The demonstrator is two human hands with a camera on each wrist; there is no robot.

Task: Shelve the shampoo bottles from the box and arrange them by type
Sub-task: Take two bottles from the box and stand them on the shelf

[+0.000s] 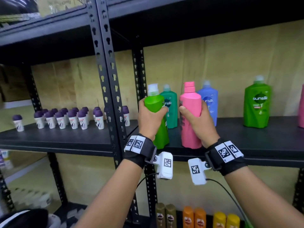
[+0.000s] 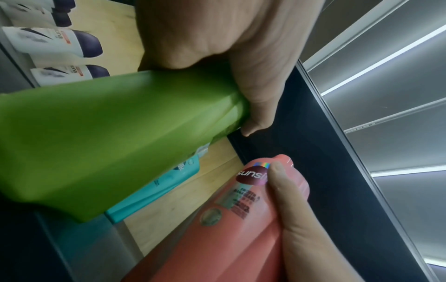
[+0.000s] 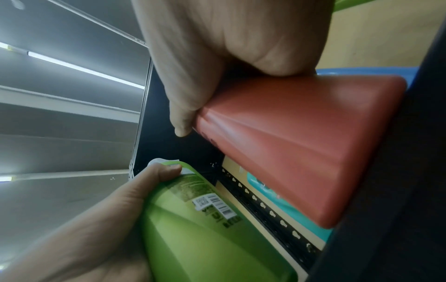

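My left hand (image 1: 150, 120) grips a light green shampoo bottle (image 1: 155, 102) round its upper body, at the front edge of the black middle shelf (image 1: 246, 145). My right hand (image 1: 196, 122) grips a pink shampoo bottle (image 1: 190, 104) beside it. Both bottles are upright and close together. Behind them stand a teal bottle (image 1: 171, 111) and a blue bottle (image 1: 209, 102). Further right on the same shelf stands another light green bottle (image 1: 257, 104). In the left wrist view the green bottle (image 2: 108, 143) fills the left side and the pink bottle (image 2: 229, 219) sits lower right.
Several small purple-capped roll-on bottles (image 1: 69, 117) stand on the left shelf bay. A black upright post (image 1: 108, 76) divides the bays. On the shelf below are brown, orange and yellow bottles (image 1: 199, 218). A pink bottle's edge (image 1: 301, 109) shows at far right.
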